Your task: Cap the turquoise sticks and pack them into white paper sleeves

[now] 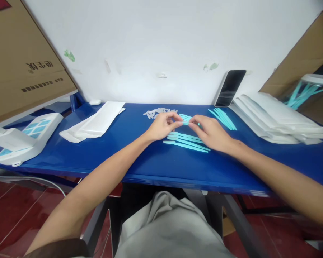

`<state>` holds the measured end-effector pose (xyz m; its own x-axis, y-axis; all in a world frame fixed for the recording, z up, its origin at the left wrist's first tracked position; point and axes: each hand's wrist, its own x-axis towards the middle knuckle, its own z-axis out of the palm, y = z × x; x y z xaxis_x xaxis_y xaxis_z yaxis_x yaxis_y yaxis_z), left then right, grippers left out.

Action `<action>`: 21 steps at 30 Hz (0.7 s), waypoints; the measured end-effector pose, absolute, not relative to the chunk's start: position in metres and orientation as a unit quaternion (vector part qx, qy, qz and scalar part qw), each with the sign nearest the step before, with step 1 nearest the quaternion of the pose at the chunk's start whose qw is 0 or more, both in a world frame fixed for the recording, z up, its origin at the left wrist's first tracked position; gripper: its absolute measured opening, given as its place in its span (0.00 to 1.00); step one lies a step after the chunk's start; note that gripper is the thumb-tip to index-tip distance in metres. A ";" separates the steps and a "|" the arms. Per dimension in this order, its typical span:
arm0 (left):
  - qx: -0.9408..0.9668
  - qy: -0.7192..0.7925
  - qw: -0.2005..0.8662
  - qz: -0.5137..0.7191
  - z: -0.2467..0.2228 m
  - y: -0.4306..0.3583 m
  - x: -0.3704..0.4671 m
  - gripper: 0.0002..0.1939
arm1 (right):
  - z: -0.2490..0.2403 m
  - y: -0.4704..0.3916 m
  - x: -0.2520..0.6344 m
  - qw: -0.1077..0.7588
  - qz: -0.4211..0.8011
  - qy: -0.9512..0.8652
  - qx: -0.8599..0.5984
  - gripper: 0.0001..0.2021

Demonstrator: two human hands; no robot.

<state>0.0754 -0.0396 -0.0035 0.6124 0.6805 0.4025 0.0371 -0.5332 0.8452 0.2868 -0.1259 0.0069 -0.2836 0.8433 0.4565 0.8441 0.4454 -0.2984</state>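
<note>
Several thin turquoise plastic sticks point(185, 118) show between the fingertips of both hands, above the blue table. My left hand point(164, 126) pinches at their left end, thumb against fingers. From the other side, my right hand point(211, 133) has its thumb and fingers closed at the right end, hiding part of them. Just in front, more turquoise sticks with wider flat ends point(188, 142) lie side by side, partly under my right hand. Behind my left hand is a loose pile of small translucent whitish pieces point(158, 112).
Another bunch of turquoise sticks point(223, 118) lies right, by a leaning phone point(231, 87). White packets point(282, 118) are stacked at the right, near a clear tub point(307, 91) of sticks. More white packets point(97, 122) and a white power strip point(32, 138) lie left.
</note>
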 end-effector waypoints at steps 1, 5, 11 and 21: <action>0.804 0.229 0.399 0.378 -0.003 -0.036 0.073 0.12 | 0.005 -0.124 0.287 0.285 -0.006 -0.807 -0.518 0.15; 0.805 0.345 0.213 0.433 -0.001 -0.013 0.050 0.13 | -0.004 -0.118 0.284 0.248 -0.022 -0.817 -0.520 0.17; 0.793 0.519 0.039 0.315 -0.003 0.009 0.025 0.16 | -0.003 -0.116 0.285 0.192 -0.050 -0.816 -0.543 0.18; 0.853 0.509 -0.043 0.109 -0.003 0.003 0.027 0.23 | -0.008 -0.102 0.313 0.120 -0.078 -0.821 -0.553 0.15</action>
